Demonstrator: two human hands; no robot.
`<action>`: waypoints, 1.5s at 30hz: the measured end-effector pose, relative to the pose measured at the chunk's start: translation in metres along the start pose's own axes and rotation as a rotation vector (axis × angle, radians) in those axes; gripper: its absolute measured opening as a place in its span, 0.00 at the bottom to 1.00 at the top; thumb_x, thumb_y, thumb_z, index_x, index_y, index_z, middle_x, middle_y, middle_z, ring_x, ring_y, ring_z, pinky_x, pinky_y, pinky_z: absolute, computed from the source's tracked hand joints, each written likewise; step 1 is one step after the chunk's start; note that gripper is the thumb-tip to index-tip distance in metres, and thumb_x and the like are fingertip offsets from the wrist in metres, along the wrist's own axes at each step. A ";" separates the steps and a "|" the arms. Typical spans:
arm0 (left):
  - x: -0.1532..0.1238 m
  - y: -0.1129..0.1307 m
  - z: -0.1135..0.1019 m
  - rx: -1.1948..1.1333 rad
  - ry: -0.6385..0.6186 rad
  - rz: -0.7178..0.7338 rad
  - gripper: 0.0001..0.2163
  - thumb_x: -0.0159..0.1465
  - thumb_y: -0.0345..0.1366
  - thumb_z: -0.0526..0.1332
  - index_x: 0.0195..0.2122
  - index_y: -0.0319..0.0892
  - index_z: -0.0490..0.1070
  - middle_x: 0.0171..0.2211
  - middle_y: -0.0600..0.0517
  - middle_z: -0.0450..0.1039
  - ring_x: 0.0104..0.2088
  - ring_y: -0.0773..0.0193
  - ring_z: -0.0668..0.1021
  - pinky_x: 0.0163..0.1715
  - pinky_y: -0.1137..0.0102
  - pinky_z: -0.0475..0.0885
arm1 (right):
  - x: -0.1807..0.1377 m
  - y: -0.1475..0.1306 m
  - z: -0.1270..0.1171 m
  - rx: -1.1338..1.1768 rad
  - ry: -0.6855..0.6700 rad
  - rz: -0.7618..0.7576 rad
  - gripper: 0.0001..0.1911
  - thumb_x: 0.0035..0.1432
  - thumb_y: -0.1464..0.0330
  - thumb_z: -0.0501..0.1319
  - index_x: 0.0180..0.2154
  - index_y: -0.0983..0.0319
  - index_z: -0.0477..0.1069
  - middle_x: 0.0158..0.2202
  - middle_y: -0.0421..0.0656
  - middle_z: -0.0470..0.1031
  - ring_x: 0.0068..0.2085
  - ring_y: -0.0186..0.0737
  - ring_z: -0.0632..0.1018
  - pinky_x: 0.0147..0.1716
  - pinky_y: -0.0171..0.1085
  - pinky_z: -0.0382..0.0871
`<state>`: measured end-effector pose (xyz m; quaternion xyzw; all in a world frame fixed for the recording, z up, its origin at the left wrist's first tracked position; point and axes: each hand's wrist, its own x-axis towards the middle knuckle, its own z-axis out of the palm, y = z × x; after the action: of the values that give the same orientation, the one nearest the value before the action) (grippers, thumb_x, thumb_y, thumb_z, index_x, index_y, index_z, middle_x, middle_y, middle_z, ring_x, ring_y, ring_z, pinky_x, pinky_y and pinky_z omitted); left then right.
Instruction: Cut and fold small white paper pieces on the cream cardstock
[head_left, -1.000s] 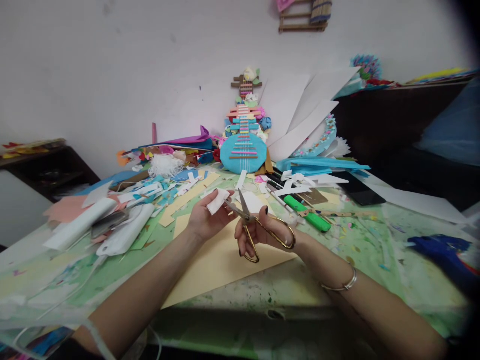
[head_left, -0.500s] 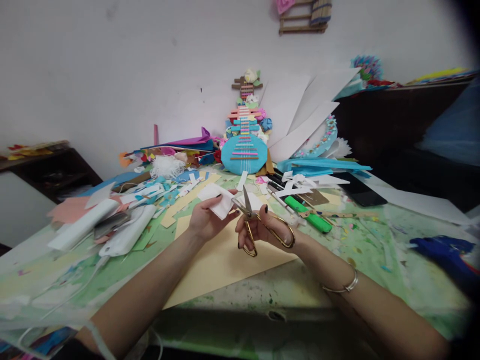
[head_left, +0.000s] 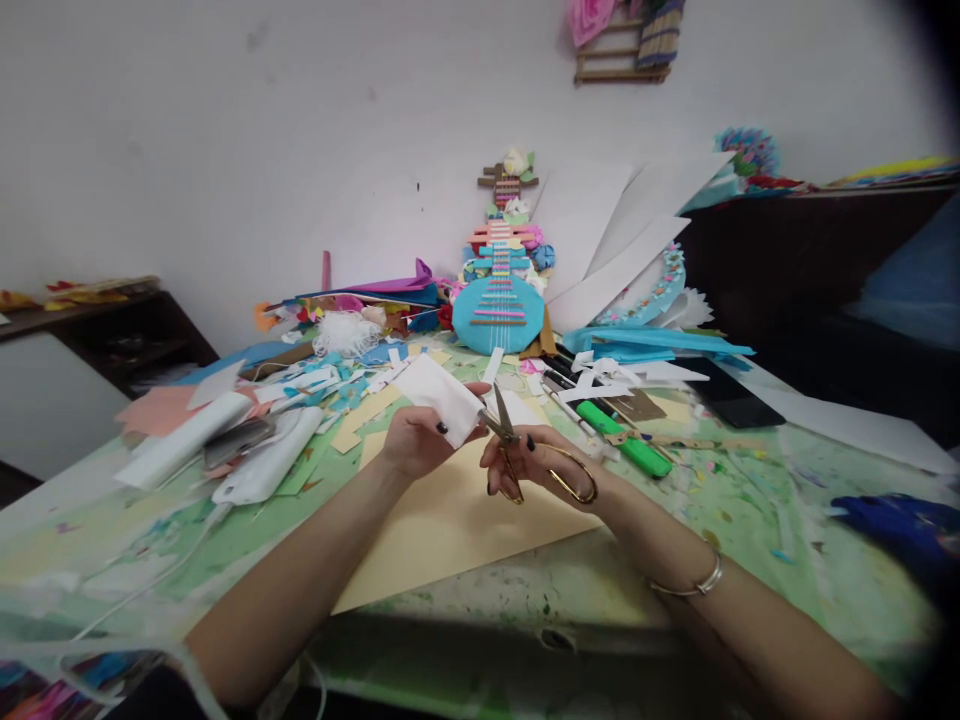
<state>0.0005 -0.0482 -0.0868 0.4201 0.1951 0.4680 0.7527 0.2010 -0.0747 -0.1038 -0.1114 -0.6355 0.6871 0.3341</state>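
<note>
Turned white paper (head_left: pixel 439 397) outward since the earlier frame, from a narrow face to a broader one reaching up and left. Clasping it between thumb and fingers of left hand (head_left: pixel 412 442), above beige sheet (head_left: pixel 450 540) on desk (head_left: pixel 739 525). Gripping gold-handled scissors (head_left: pixel 510 437) in right hand (head_left: pixel 541 458), blades parted, one at paper's right edge, perhaps touching; cannot tell if cutting
</note>
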 end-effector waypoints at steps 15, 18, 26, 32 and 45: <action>0.002 -0.008 -0.004 0.041 -0.014 -0.016 0.15 0.53 0.30 0.60 0.42 0.35 0.74 0.33 0.44 0.76 0.32 0.59 0.75 0.38 0.65 0.66 | 0.001 0.006 -0.002 -0.004 0.047 -0.015 0.26 0.58 0.51 0.55 0.41 0.68 0.69 0.32 0.49 0.74 0.26 0.33 0.69 0.27 0.35 0.62; 0.003 -0.008 -0.006 0.044 -0.032 -0.027 0.15 0.52 0.26 0.59 0.42 0.35 0.74 0.32 0.45 0.76 0.31 0.60 0.76 0.37 0.67 0.66 | 0.001 0.007 -0.003 0.011 0.046 -0.020 0.27 0.57 0.50 0.55 0.41 0.69 0.69 0.31 0.49 0.74 0.25 0.33 0.69 0.27 0.35 0.62; 0.003 -0.006 -0.001 0.037 0.001 -0.043 0.13 0.53 0.26 0.60 0.40 0.32 0.75 0.34 0.41 0.78 0.34 0.56 0.78 0.40 0.62 0.68 | 0.002 0.000 -0.002 -0.009 0.083 -0.036 0.26 0.54 0.49 0.58 0.39 0.68 0.69 0.28 0.46 0.72 0.24 0.33 0.68 0.25 0.35 0.61; 0.006 -0.009 -0.001 0.132 0.105 0.020 0.11 0.50 0.26 0.67 0.37 0.35 0.76 0.36 0.44 0.78 0.36 0.58 0.78 0.39 0.63 0.70 | 0.000 -0.003 -0.001 0.000 0.106 -0.048 0.25 0.55 0.51 0.58 0.39 0.68 0.69 0.30 0.48 0.72 0.26 0.34 0.69 0.26 0.35 0.61; 0.012 -0.007 -0.013 0.182 0.158 0.076 0.13 0.48 0.27 0.70 0.36 0.33 0.76 0.34 0.43 0.79 0.33 0.58 0.79 0.39 0.63 0.73 | -0.003 -0.008 -0.006 -0.038 0.191 -0.053 0.25 0.56 0.54 0.58 0.49 0.64 0.63 0.28 0.46 0.74 0.24 0.34 0.68 0.26 0.36 0.61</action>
<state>0.0017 -0.0333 -0.0985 0.4554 0.2794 0.5083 0.6754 0.2092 -0.0725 -0.0980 -0.1659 -0.6163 0.6523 0.4090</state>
